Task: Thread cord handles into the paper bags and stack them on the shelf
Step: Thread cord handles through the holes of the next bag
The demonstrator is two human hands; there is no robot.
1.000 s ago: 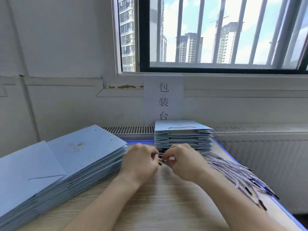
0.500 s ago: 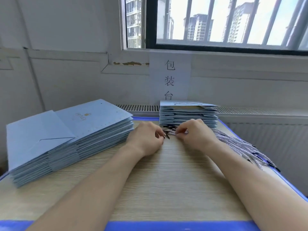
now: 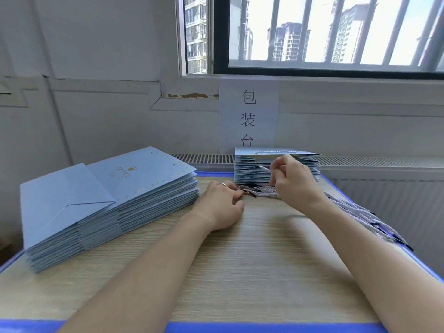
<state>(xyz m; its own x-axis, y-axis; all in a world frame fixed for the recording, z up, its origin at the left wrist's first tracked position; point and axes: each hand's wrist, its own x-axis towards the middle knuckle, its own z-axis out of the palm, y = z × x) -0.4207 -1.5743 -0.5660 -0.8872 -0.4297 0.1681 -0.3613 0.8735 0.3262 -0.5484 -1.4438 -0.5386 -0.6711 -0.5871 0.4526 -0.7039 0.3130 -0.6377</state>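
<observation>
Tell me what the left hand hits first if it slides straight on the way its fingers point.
The left hand would meet the bundle of cord handles just beyond its fingertips; it may already touch them. The stack of paper bags stands behind.

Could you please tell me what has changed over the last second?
The right hand has risen from the pile of cords, pinching one cord up in front of the rear stack of bags. The left hand stays low at the pile's ends; neither that stack nor the left stack moved.
</observation>
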